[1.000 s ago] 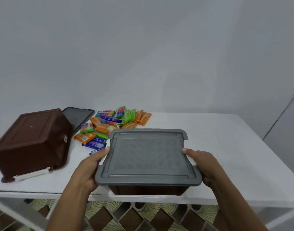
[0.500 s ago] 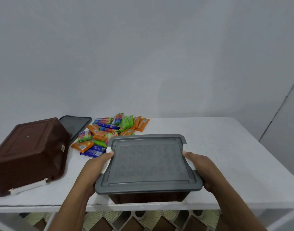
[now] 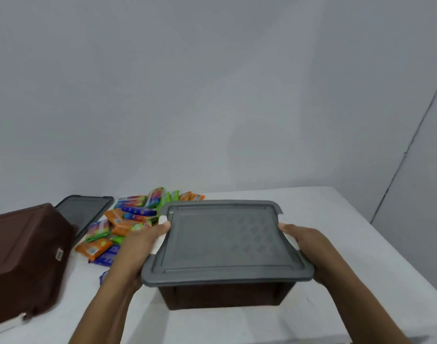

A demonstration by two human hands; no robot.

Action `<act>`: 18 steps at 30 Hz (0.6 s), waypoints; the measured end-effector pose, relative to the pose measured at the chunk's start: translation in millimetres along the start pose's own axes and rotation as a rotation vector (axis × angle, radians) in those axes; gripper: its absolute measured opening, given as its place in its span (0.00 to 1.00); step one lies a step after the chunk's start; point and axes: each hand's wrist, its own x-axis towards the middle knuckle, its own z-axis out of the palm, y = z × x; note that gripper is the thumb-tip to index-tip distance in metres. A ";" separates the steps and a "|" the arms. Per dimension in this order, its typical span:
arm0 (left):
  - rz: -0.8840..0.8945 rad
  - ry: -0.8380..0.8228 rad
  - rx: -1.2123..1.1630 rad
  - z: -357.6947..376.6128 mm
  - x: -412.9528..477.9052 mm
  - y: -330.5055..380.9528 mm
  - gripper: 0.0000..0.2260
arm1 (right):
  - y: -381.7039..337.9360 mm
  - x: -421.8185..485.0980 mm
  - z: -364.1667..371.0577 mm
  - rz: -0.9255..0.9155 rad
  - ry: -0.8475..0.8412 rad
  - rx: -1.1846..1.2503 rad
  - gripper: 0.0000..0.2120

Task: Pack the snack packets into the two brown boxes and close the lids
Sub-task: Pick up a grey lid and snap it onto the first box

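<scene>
The left hand (image 3: 143, 247) clasps the left flank of the lidded brown box (image 3: 227, 294), thumb laid on top by a white latch (image 3: 159, 244), fingers curled under the rim and out of sight; the right hand (image 3: 309, 247) mirrors it on the right flank, thumb at the other latch (image 3: 290, 240), fingers likewise hidden below; neither hand is spread, both grip.

The box sits low in the centre of the frame, its long axis running left to right between the hands; its grey lid (image 3: 225, 237) is seated flat over the opening, so the contents cannot be told, nor whether the base rests on the white table (image 3: 349, 219) or hangs just above it.

The snack packets (image 3: 123, 224) lie in a loose heap to the upper left of the box, just beyond the left hand and well apart from the right; the left hand is plainly the nearer; the packets share no common axis. A blue packet (image 3: 107, 255) lies close beside the left forearm.

Further left, a tipped brown box (image 3: 26, 259) shows its base at the frame's edge; a spare grey lid (image 3: 84, 212) lies flat behind it, beside the heap.

As I judge it, the seated lid is the obstacle; it must come off before any packet goes in; the box's far left corner also hides part of the heap.
</scene>
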 end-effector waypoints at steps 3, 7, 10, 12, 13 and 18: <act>0.039 -0.021 0.041 40.5 13.8 18.2 0.12 | -21.7 39.5 -22.5 -0.039 0.039 0.025 0.18; 0.095 -0.016 0.120 87.8 57.8 40.0 0.15 | -47.0 99.6 -47.3 -0.091 0.031 -0.009 0.23; 0.128 0.017 0.175 119.2 89.3 50.6 0.24 | -60.6 142.6 -58.2 -0.098 0.031 -0.028 0.22; 0.134 0.059 0.230 140.4 103.2 55.5 0.20 | -67.7 168.9 -61.8 -0.106 0.037 -0.046 0.20; 0.146 0.082 0.256 150.4 111.0 56.5 0.19 | -70.7 180.3 -62.7 -0.108 0.041 -0.049 0.18; 0.152 0.166 0.316 184.9 153.3 51.4 0.21 | -73.4 230.0 -65.6 -0.043 0.050 -0.094 0.20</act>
